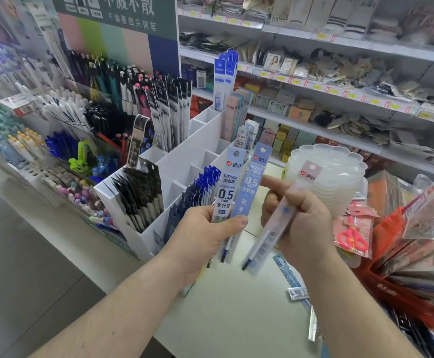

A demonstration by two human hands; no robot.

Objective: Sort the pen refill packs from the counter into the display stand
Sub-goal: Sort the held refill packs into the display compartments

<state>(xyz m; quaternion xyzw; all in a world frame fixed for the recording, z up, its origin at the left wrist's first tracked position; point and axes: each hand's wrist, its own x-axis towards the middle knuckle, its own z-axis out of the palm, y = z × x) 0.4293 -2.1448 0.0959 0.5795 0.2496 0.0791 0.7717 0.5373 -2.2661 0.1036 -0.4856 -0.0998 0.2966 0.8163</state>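
Observation:
My left hand [205,233] grips two upright pen refill packs in front of the white display stand [159,228]: a white pack [226,187] marked 0.5 and a light blue pack [249,187] beside it. My right hand [298,218] holds a third, pink-topped clear refill pack [283,213] tilted across its fingers, its index finger pointing toward the blue pack. The stand's compartments hold black packs [138,192] and dark blue packs [198,192]; taller blue packs [226,73] stand at its back.
More refill packs lie on the white counter [236,319] near my right forearm, among them a blue pack [288,272]. A stack of clear plastic trays [327,171], scissors packs [352,236] and a red basket of goods [417,254] crowd the right. Pen displays fill the left.

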